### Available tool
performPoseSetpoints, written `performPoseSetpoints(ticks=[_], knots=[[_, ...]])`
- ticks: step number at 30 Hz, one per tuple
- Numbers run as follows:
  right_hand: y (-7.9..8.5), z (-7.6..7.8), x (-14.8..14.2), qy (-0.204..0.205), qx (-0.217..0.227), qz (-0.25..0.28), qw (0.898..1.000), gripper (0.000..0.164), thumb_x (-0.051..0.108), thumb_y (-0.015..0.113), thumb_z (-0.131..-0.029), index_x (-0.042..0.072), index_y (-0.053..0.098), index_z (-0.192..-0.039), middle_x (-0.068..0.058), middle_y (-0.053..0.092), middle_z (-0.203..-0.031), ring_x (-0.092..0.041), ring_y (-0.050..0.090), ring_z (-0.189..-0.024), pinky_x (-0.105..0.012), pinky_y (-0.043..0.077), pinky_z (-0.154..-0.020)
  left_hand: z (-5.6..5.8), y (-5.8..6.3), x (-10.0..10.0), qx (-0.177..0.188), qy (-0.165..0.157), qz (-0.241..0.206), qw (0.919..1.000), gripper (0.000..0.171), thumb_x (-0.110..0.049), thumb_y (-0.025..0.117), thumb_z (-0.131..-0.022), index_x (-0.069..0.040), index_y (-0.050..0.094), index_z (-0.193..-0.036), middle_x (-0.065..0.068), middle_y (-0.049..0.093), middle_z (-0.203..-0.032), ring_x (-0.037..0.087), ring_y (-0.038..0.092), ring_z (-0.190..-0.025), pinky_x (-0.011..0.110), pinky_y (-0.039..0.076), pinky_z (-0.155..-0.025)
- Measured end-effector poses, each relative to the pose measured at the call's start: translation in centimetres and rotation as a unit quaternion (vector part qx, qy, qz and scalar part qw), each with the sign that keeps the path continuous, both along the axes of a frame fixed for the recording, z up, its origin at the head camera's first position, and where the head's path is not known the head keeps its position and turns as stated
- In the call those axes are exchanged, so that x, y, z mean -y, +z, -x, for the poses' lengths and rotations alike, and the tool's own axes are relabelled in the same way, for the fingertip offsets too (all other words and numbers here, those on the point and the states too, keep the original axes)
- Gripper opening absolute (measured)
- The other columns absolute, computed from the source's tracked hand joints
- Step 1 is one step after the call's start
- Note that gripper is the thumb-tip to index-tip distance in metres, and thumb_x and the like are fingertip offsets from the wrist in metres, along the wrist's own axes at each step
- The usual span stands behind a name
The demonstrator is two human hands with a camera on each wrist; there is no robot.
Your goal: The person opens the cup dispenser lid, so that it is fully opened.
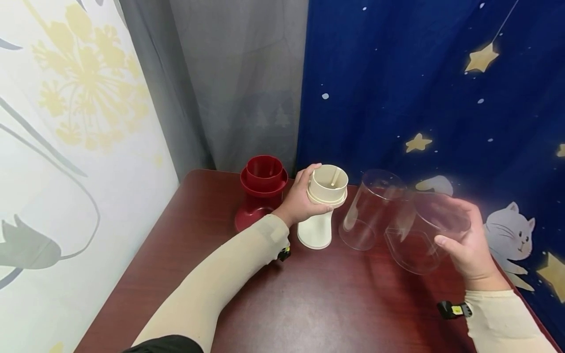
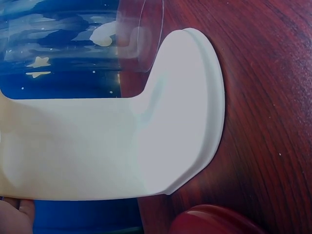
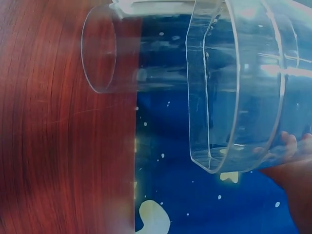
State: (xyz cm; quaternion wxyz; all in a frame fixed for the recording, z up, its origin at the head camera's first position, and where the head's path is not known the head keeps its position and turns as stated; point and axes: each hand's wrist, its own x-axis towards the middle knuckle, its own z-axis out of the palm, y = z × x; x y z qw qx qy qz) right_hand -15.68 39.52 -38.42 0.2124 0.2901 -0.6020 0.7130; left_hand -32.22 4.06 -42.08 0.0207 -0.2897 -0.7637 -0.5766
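Observation:
My left hand (image 1: 302, 200) grips the upper collar of a cream plastic stand (image 1: 318, 230) with a round cup-like top and a flared foot. In the left wrist view the stand's white foot (image 2: 180, 112) meets the table. My right hand (image 1: 474, 245) holds a clear plastic canister (image 1: 412, 245) by its upper part, thumb on the near side. From the right wrist view, this clear canister (image 3: 214, 97) is raised off the table, its lower rim flat on one side. Between the hands a second clear canister (image 1: 359, 230) stands upright on the table.
A similar red stand (image 1: 264, 189) is left of the cream one, near the table's back edge. The dark red wooden table (image 1: 304, 299) meets a grey curtain (image 1: 247, 83) and a blue starry curtain (image 1: 375, 98) behind. A white patterned panel (image 1: 79, 171) borders the left.

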Motion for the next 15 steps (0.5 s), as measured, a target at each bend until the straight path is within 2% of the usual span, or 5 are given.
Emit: performPoseSetpoints(ticks=[8, 15], knots=[[-0.6, 0.4, -0.7, 0.002, -0.015, 0.023, 1.0, 0.081, -0.036, 0.054, -0.071, -0.012, 0.037, -0.146, -0.023, 0.059, -0.147, -0.028, 0.063, -0.133, -0.03, 0.055, -0.105, -0.1, 0.1, -0.1, -0.003, -0.001, -0.001, 1.0, 0.111, -0.022, 0.096, -0.073, -0.039, 0.029, -0.16, 0.004, 0.034, -0.159, 0.023, 0.05, -0.132, 0.041, 0.053, -0.107], [-1.1, 0.7, -1.3, -0.007, -0.013, 0.029, 0.999, 0.079, -0.036, 0.048, -0.072, -0.011, 0.038, -0.146, -0.022, 0.059, -0.147, -0.026, 0.063, -0.133, -0.029, 0.056, -0.103, 0.1, -0.1, -0.2, -0.005, 0.002, -0.004, 1.0, 0.113, -0.022, 0.096, -0.071, -0.035, 0.03, -0.161, 0.004, 0.034, -0.159, 0.025, 0.05, -0.132, 0.042, 0.054, -0.106]])
